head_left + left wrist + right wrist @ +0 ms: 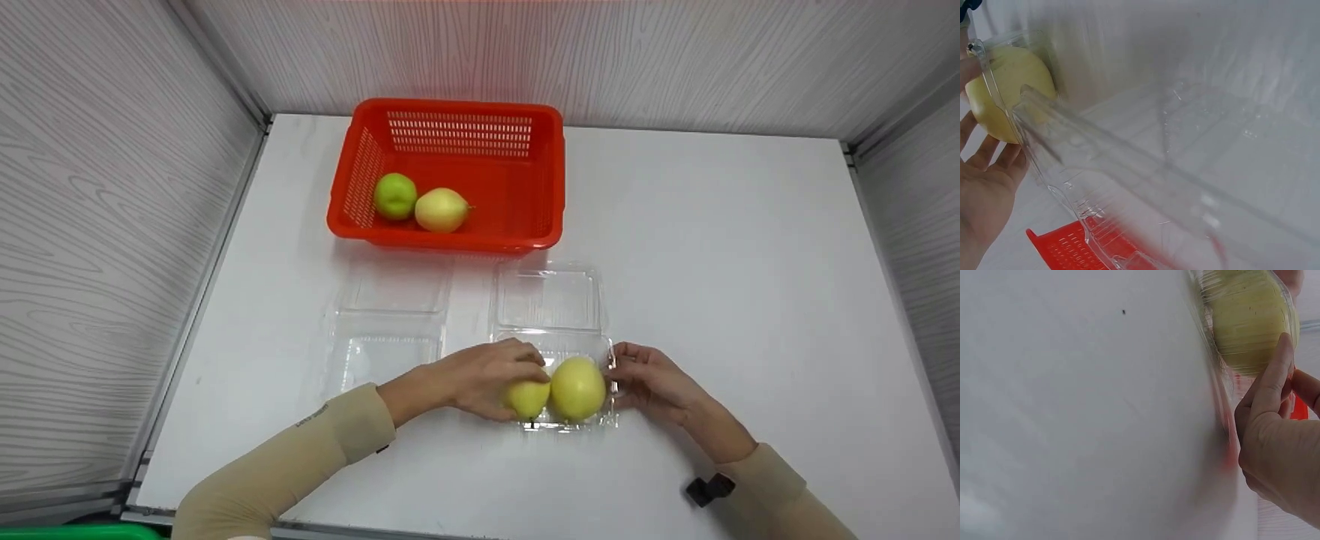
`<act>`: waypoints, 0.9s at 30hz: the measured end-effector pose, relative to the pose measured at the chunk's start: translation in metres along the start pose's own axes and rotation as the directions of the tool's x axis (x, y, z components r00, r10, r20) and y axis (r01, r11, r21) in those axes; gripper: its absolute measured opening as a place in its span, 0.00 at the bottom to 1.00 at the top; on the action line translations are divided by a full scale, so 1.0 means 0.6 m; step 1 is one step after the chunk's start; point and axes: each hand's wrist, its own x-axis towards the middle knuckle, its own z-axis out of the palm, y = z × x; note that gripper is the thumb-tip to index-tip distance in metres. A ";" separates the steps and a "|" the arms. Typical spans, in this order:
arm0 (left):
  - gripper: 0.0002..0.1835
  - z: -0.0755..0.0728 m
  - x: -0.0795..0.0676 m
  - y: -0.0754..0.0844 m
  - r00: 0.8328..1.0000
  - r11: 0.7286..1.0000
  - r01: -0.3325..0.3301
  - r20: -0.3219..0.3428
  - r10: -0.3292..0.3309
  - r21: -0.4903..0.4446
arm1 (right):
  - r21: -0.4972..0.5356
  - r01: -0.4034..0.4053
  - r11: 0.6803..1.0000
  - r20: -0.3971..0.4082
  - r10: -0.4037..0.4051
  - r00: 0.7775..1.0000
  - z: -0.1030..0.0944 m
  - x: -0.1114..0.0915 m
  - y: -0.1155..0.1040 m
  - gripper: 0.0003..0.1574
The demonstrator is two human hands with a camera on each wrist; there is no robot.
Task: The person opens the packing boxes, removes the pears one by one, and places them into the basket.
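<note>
My left hand [491, 379] grips a yellow pear [529, 401] at the left side of a clear plastic clamshell box [550, 334]. Beside it in the same box sits a second yellow pear [577, 388], the two close together. At the box's right edge, my right hand [660, 386] pinches the rim between thumb and fingers; the right wrist view shows the thumb [1275, 377] along the clear wall, with a pear behind it. The box's lid [549, 298] lies folded back, away from me. In the left wrist view, clear plastic covers part of a pear [1013, 93].
A second open clamshell box [390, 349] lies to the left, partly behind my left forearm. Beyond both boxes stands a red basket [457, 240] with a green apple [395, 196] and a pale yellow pear [441, 210]. Walls enclose the white table [720, 247] at the back and sides.
</note>
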 end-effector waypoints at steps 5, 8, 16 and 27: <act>0.27 -0.003 0.008 0.005 0.998 0.999 0.042 0.052 -0.044 0.025 | -0.025 -0.004 1.000 -0.018 0.004 1.000 0.001 0.000 0.000 0.08; 0.27 -0.006 0.013 0.009 0.993 0.997 0.062 0.094 -0.066 0.044 | -0.024 -0.004 1.000 -0.017 0.003 1.000 0.001 0.000 0.000 0.08; 0.28 -0.009 0.021 0.008 0.988 0.995 0.074 0.131 -0.083 0.072 | -0.009 0.016 1.000 0.007 -0.016 1.000 0.001 0.001 0.000 0.08; 0.29 -0.032 0.014 0.007 0.995 0.998 0.058 0.083 -0.059 0.014 | 0.001 0.032 0.999 0.028 -0.032 0.999 0.001 0.001 0.002 0.08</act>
